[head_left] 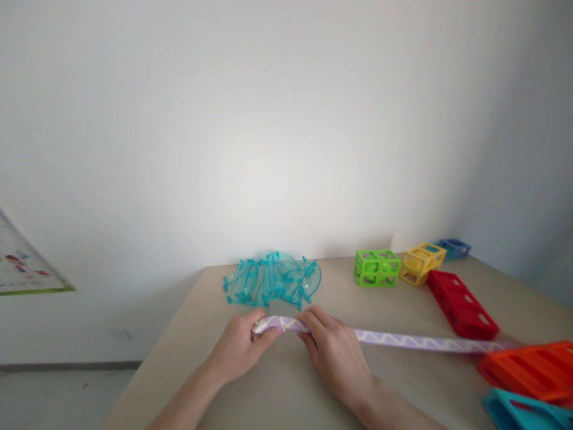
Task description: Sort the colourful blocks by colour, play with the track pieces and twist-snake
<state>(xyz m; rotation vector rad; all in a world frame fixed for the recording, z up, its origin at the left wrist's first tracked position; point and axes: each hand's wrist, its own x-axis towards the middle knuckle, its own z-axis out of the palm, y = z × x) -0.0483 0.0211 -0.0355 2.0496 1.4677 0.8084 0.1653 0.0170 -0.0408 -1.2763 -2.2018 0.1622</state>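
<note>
A long purple-and-white snake puzzle (pixel 416 341), made of triangular segments, stretches from my hands toward the right side of the table. My left hand (pixel 240 348) is closed around its left end, which looks bent or folded there; the fingers partly hide it. Close beside, my right hand (pixel 333 352) grips the puzzle a few segments along, thumb below and fingers over the top. Between the two hands a short stretch of segments shows. The far right end reaches the orange block frame and is blurred.
Translucent teal plastic pieces (pixel 268 280) lie piled behind my hands. Toward the right stand a green cube frame (pixel 377 268), a yellow one (pixel 423 263), a blue one (pixel 454 248), a red block (pixel 463 304), an orange frame (pixel 532 370) and a light-blue piece (pixel 528 411). A wall rises behind the table (pixel 179 358).
</note>
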